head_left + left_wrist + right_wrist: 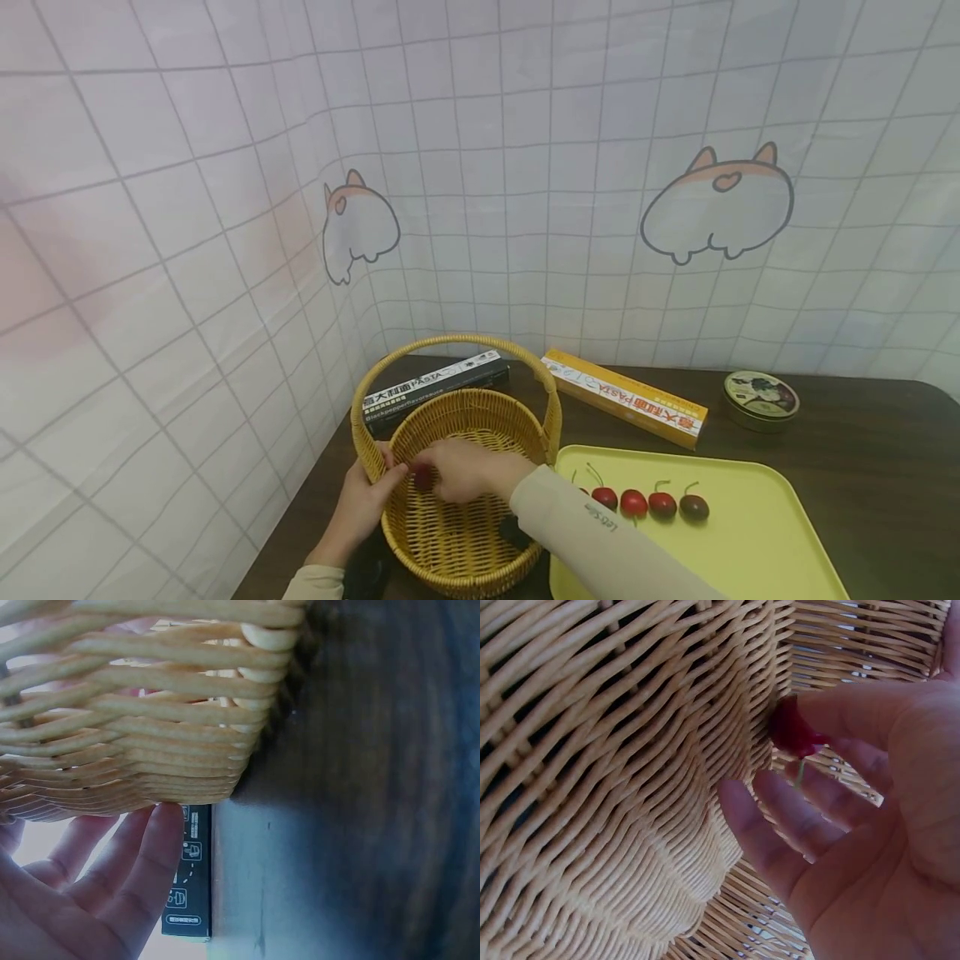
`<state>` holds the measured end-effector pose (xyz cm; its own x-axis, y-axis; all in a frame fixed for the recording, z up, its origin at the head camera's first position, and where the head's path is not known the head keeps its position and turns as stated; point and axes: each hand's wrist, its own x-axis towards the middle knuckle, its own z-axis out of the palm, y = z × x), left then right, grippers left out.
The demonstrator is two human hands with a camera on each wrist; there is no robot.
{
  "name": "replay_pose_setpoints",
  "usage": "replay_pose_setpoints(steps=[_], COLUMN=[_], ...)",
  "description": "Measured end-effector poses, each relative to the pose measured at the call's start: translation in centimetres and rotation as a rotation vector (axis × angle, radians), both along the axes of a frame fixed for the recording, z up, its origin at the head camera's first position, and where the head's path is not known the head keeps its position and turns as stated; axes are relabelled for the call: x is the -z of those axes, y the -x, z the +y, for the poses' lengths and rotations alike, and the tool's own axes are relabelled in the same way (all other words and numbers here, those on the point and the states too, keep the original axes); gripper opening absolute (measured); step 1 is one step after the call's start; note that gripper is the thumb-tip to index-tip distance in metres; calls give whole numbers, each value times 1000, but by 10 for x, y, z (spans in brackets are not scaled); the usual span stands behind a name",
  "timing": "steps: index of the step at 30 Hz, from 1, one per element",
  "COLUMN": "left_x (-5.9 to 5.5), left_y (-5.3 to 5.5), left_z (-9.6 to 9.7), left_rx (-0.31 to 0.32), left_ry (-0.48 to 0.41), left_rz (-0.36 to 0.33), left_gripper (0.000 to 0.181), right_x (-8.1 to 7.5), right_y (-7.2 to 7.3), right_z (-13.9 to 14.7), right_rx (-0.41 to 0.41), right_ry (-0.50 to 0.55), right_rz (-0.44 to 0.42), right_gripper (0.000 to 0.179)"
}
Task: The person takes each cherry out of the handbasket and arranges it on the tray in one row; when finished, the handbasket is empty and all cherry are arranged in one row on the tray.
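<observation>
A yellow wicker basket [450,550] with a tall arched handle stands on the dark table. My left hand [362,504] grips its left rim near the foot of the handle, thumb on top; the left wrist view shows fingers [150,862] against the outer weave. Inside the basket is my right hand [468,471], pinching a dark red cherry [793,729] between thumb and fingers near the inner wall. Its green stem hangs down in the right wrist view. On the yellow-green tray [735,558] lies a row of several cherries [633,502], partly covered by the right sleeve.
Behind the basket lies a black and white pasta box [435,385]. An orange pasta box [622,396] lies behind the tray, with a round green tin [761,400] to its right. A grid-patterned white curtain [480,208] encloses the table's back and left.
</observation>
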<state>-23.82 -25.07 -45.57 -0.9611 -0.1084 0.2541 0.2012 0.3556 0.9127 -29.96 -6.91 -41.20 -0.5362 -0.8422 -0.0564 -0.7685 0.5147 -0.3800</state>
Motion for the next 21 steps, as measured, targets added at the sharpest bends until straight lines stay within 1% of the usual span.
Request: replay_pose_setpoints(steps=[3, 6, 11, 15, 18, 21], left_x=[0, 0, 1, 0, 0, 0], left_y=[0, 1, 2, 1, 0, 0], left_z=[0, 0, -1, -1, 0, -1], left_rx=[6, 13, 13, 5, -4, -10], left_ry=[-3, -9, -8, 1, 9, 15], left_rz=[-5, -14, -22, -22, -18, -9], left_gripper=[16, 16, 16, 16, 17, 17], right_x=[-1, -1, 1, -1, -5, -13], right_y=[-1, 0, 1, -2, -6, -11], right_z=[0, 1, 1, 1, 1, 1], right_rx=[-12, -17, -34, -33, -23, -41], right_ry=[-8, -21, -28, -46, -52, -41], right_rz=[22, 23, 15, 16, 30, 64], right_gripper=[22, 15, 16, 18, 17, 15])
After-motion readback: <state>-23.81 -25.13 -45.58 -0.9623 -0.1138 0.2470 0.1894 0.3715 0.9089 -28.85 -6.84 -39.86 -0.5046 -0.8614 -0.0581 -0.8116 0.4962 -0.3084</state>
